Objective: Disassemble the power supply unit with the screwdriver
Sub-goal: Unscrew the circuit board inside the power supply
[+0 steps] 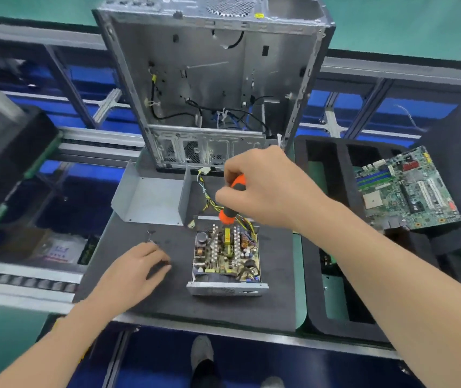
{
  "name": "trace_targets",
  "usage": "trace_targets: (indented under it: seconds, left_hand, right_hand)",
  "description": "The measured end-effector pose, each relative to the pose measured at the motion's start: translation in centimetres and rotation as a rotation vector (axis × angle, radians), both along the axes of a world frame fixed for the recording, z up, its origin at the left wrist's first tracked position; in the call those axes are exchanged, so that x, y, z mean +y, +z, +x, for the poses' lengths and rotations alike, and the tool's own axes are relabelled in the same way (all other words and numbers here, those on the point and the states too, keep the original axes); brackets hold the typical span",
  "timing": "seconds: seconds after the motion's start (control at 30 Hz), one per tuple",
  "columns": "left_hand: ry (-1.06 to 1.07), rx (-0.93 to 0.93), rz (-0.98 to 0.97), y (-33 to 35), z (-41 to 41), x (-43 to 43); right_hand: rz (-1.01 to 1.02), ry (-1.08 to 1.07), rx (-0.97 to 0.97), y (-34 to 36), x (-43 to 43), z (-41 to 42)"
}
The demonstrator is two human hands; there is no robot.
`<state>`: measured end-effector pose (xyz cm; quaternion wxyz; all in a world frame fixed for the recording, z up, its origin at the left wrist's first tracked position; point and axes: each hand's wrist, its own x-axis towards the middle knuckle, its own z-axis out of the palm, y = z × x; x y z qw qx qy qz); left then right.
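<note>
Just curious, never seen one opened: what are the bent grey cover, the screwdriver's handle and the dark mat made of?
Bent grey cover: looks like thin sheet metal, matte, with crisp folded edges.
Screwdriver handle: probably plastic with a rubbery grip, in orange and black bands.
Dark mat: seems foam or rubber, dull charcoal, no glare; cannot tell which.

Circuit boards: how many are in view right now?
2. One sits inside the open power supply on the dark mat; the other, a green motherboard, rests on black foam at the right. More may be hidden.
</note>
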<state>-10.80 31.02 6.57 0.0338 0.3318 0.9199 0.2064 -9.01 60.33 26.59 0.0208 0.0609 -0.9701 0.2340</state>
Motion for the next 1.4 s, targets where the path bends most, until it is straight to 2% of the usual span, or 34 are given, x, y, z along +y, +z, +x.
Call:
trace_targets:
  seconds: [0.43, 0.67, 0.9, 1.03, 1.13, 1.2, 1.3, 1.4]
  left_hand:
    - [0.044, -0.107, 0.151, -3.3, -0.1, -0.7]
    - [0.016, -0.132, 0.203, -3.8, -0.6, -1.0]
    - [-0.007, -0.141, 0.172, -3.5, -1.3, -0.8]
    - [0.018, -0.243, 0.349, -1.1, -1.7, 1.6]
    - [-0.051, -0.335, 0.471, 1.1, -1.7, 4.7]
    - [-0.128, -0.326, 0.506, 2.2, -1.8, 6.5]
    - [-0.336, -0.241, 0.439, 3.6, -2.5, 8.9]
    - [-0.564, -0.092, 0.284, 4.3, -2.9, 11.8]
  right_hand:
    - [0.085, 0.054, -0.068, -3.1, -4.2, -3.1]
    - [0.095, -0.033, -0.003, -4.0, -4.5, -4.4]
    - [0.136, -0.097, 0.002, -3.1, -3.8, -5.1]
    - [0.159, -0.134, -0.002, -2.1, -3.2, -4.6]
    - [0.149, -0.167, -0.007, -1.2, -2.4, -3.8]
    - [0.173, -0.176, -0.021, -0.5, -1.4, -3.0]
    - [0.218, -0.193, -0.070, 0.2, 0.4, -1.8]
    - [0.234, -0.205, -0.152, 0.0, 2.2, -0.6]
